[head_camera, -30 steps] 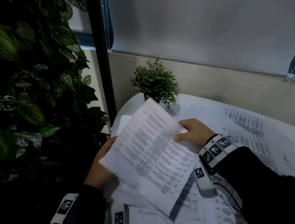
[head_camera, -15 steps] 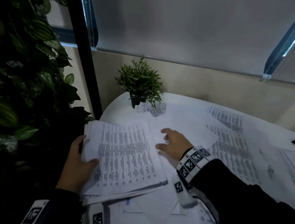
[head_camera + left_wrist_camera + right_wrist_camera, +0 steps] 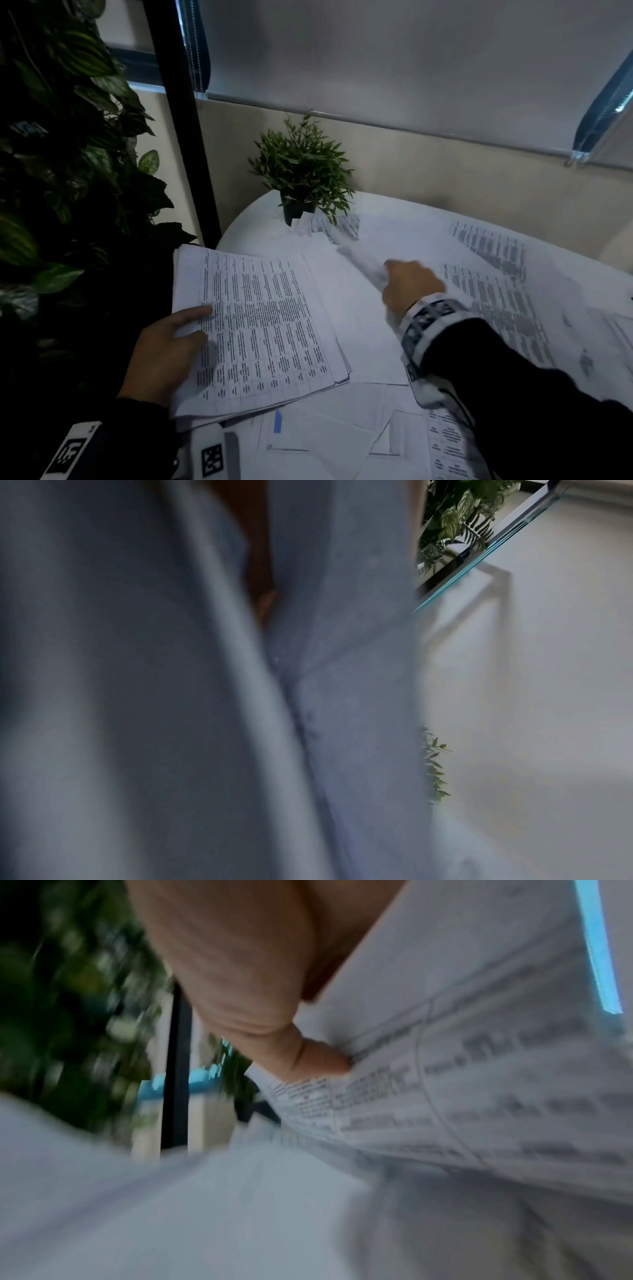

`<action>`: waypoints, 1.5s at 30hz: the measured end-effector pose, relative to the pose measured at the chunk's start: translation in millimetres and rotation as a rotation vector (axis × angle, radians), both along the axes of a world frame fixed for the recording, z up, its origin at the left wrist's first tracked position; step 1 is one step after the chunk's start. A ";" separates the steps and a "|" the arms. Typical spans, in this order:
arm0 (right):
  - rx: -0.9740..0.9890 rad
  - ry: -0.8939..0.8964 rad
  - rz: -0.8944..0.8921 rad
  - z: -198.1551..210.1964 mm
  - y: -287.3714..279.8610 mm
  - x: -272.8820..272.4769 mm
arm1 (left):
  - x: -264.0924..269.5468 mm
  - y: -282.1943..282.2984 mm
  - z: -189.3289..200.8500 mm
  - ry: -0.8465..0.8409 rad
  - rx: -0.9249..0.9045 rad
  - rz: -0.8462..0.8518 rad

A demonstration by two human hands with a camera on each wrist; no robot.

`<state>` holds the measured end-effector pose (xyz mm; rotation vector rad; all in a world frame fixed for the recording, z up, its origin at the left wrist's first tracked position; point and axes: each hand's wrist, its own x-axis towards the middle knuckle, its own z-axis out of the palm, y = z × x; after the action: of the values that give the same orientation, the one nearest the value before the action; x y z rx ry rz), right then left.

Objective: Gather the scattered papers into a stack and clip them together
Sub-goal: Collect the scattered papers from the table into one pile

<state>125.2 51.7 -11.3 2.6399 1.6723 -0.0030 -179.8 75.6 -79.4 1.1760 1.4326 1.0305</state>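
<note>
Across your round white table, your right hand pinches a loose printed sheet; the gathered paper stack lies leftward, gripped by your left hand.

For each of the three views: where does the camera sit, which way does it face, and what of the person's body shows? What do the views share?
Head: worn high, facing forward and down at the table; left hand holds the stack, right hand pinches a loose sheet.
Left wrist: pressed against blurred paper, a sliver of finger; small potted plant beyond.
Right wrist: along the thumb pinching the printed sheet.
Shared: the potted plant appears in the head and left wrist views.
</note>
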 end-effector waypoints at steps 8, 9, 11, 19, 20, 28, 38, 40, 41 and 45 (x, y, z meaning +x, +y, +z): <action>0.519 1.579 0.114 45.6 -18.1 -26.8 | 8.6 -3.3 7.0 -0.270 -0.112 -0.005; 0.395 1.457 0.094 30.3 -16.7 -34.9 | 10.8 -6.5 12.1 -0.378 -0.173 -0.043; 0.117 1.268 0.067 1.2 -18.8 -46.1 | 14.4 -12.1 20.3 -0.566 -0.265 -0.091; 0.007 0.565 -0.060 -23.2 8.9 -38.6 | 8.4 -6.0 5.1 -0.310 -0.121 0.031; 0.004 0.457 -0.083 -22.2 17.7 -38.1 | 5.9 -5.8 5.5 -0.207 -0.097 0.033; -0.093 0.464 -0.132 -35.5 57.6 -55.0 | 4.9 -10.3 13.7 0.067 -0.021 -0.100; 0.282 0.565 -0.080 21.2 36.3 -19.2 | 1.5 -1.3 8.5 0.090 -0.018 -0.008; 0.282 0.400 0.132 54.8 10.7 -37.9 | 5.4 -1.2 13.2 0.045 -0.013 0.037; 0.271 0.362 0.261 66.7 -3.9 -55.6 | 7.8 -0.8 14.1 -0.038 -0.016 0.051; 0.097 0.439 0.608 49.8 -49.4 -144.6 | 19.0 -9.5 29.6 -0.557 -0.099 -0.092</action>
<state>-19.4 2.2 38.5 2.1764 2.6040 -0.5351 -160.7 66.2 -49.8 0.7888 0.9674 1.1005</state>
